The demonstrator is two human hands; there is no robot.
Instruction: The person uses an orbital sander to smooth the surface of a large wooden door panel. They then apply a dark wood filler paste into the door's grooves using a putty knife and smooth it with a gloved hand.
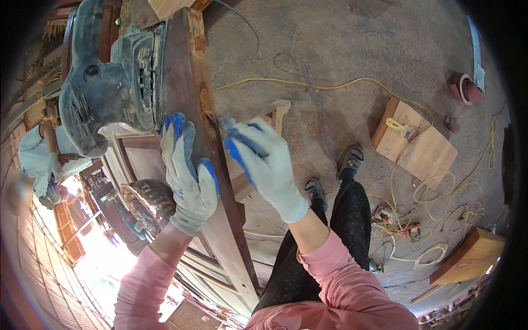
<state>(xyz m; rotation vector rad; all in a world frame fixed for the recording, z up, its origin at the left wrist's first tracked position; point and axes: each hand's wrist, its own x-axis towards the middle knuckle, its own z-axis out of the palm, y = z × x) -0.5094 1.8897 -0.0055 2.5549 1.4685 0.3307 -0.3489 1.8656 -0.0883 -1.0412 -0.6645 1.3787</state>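
My left hand (pixel 190 176), in a white glove with blue-coated fingers, lies flat on a dark brown wooden door frame (pixel 181 82) with its fingers stretched out. At the frame's edge, where rough, lighter wood shows, my right hand (pixel 261 162) in a matching glove has its fingers pressed together. What it pinches, if anything, is too small to make out. Just beyond my left fingertips, a dusty dark belt sander (pixel 110 82) rests on the work. A lumpy brown object (pixel 151 201) sits beside my left wrist.
A yellow cord (pixel 308 84) crosses the dirt floor to a wooden block (pixel 415 143) carrying a yellow power strip (pixel 397 125). Tangled cords (pixel 407 223), a sanding belt roll (pixel 466 89) and another wooden block (pixel 467 256) lie at right. Another person (pixel 41 154) is at far left.
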